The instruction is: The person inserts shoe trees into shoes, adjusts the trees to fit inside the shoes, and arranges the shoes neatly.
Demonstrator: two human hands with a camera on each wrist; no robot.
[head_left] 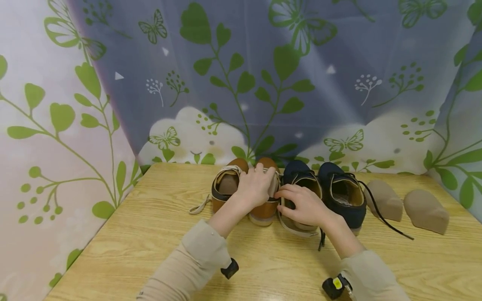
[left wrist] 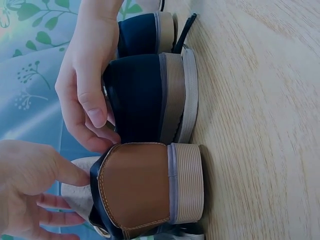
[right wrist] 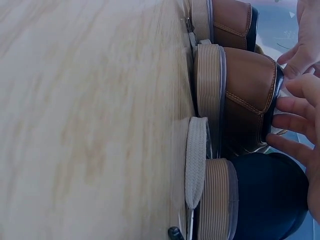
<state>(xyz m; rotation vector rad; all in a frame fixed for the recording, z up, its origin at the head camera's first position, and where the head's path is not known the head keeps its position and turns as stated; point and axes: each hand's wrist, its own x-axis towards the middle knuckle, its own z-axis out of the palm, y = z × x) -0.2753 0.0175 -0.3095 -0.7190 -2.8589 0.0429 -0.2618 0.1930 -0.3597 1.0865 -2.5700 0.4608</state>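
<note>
The outer brown shoe (head_left: 217, 205) stands just left of the inner brown shoe (head_left: 262, 214). Over the inner shoe's opening is the left hand (head_left: 254, 186), nearer the pale insert (left wrist: 76, 194) inside; I can't tell whether its fingers pinch it. The shoe's long axis points at the backdrop (head_left: 260, 121). At its right rim the right hand (head_left: 303, 205) touches, fingers loosely extended, gripping nothing; 2 navy shoes (head_left: 354, 211) stand rightward.

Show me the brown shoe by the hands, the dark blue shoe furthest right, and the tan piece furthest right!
Brown shoe (left wrist: 137, 185): left wrist view, on its heel.
Dark blue shoe (head_left: 348, 214): head view, on its heel.
Tan piece (head_left: 426, 211): head view, on its middle.
</note>
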